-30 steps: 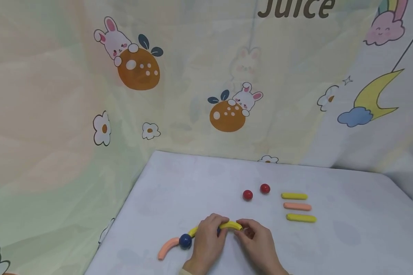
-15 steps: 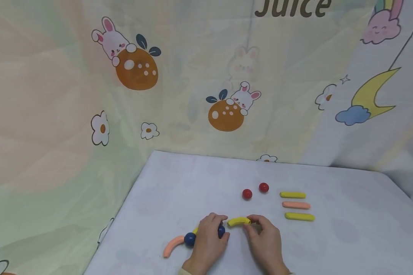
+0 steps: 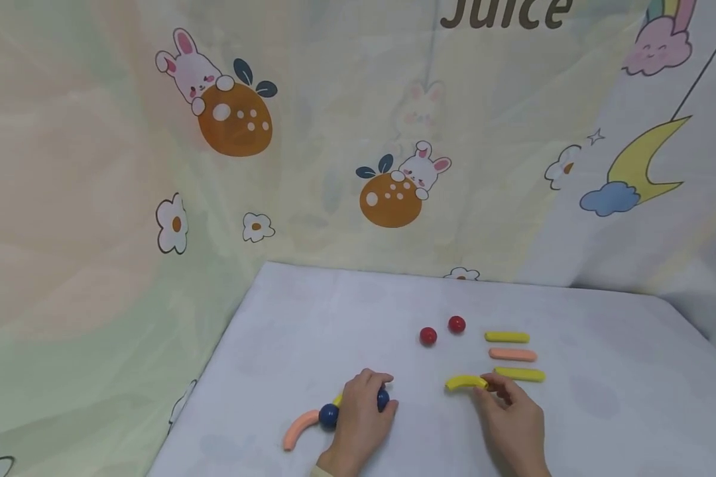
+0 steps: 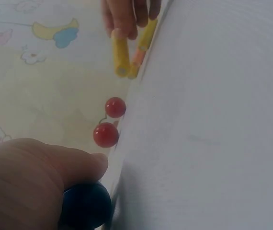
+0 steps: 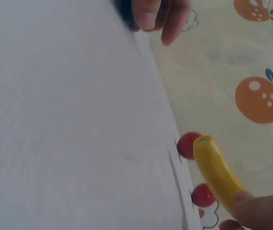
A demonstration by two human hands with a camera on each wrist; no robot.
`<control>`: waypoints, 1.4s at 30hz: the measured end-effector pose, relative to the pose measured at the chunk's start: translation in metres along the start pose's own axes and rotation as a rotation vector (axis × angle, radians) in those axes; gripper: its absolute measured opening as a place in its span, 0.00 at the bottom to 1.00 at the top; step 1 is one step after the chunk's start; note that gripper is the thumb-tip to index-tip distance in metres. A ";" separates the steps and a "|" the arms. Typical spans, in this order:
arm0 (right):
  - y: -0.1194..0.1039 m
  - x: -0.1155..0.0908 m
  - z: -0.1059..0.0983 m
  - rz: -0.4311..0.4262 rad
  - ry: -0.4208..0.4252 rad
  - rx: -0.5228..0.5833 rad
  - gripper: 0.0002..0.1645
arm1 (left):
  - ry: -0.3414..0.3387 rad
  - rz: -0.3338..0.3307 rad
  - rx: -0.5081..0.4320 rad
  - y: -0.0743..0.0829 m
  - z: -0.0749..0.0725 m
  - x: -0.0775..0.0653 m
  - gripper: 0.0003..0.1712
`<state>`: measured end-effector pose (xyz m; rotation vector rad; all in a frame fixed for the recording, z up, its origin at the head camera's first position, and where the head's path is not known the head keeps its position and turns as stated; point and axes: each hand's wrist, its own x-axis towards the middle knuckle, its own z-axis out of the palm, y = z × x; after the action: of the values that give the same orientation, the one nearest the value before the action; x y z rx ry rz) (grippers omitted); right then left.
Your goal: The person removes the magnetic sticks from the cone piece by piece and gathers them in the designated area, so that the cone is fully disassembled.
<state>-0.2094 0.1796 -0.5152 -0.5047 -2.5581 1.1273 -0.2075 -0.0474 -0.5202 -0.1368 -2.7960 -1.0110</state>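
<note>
My right hand (image 3: 516,421) pinches a curved yellow rod (image 3: 465,382) by its right end, above the table. In the right wrist view the free end of this yellow rod (image 5: 218,172) shows a small greyish disc. My left hand (image 3: 362,414) holds a blue ball (image 3: 383,399) between thumb and fingers. Left of that hand, a second blue ball (image 3: 329,416) touches a curved pink rod (image 3: 300,429). A sliver of another yellow rod (image 3: 337,400) shows beside the second ball; the left hand hides most of it.
Two red balls (image 3: 427,336) lie farther back on the white table (image 3: 334,318). To their right are two straight yellow rods (image 3: 507,337) with a straight pink rod (image 3: 512,354) between them. A printed curtain (image 3: 310,132) hangs behind the table.
The curved yellow rod has come away from the blue ball at my left hand. My right hand has carried it to the right. The left hand has stayed nearly in place.
</note>
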 end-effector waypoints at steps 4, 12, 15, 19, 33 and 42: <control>0.015 0.002 -0.012 -0.008 0.036 -0.045 0.16 | 0.005 -0.004 -0.003 0.003 -0.004 0.001 0.19; 0.024 0.005 -0.012 -0.070 0.003 -0.174 0.17 | 0.006 -0.004 0.008 0.005 -0.006 0.001 0.19; 0.025 0.005 -0.010 -0.096 0.015 -0.220 0.17 | 0.018 -0.002 0.014 0.005 -0.006 0.000 0.19; 0.026 0.006 -0.010 -0.105 -0.007 -0.238 0.19 | 0.023 -0.009 0.024 0.004 -0.005 0.000 0.19; -0.004 -0.015 -0.013 -0.386 0.116 -0.068 0.17 | 0.012 -0.013 -0.128 0.002 0.000 -0.001 0.16; -0.043 -0.056 0.035 -0.638 -0.125 -0.113 0.22 | -0.017 0.047 -0.294 0.002 -0.002 -0.001 0.19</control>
<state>-0.1817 0.1054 -0.5131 0.3588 -2.5947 0.7990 -0.2056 -0.0470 -0.5174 -0.2463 -2.6276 -1.4084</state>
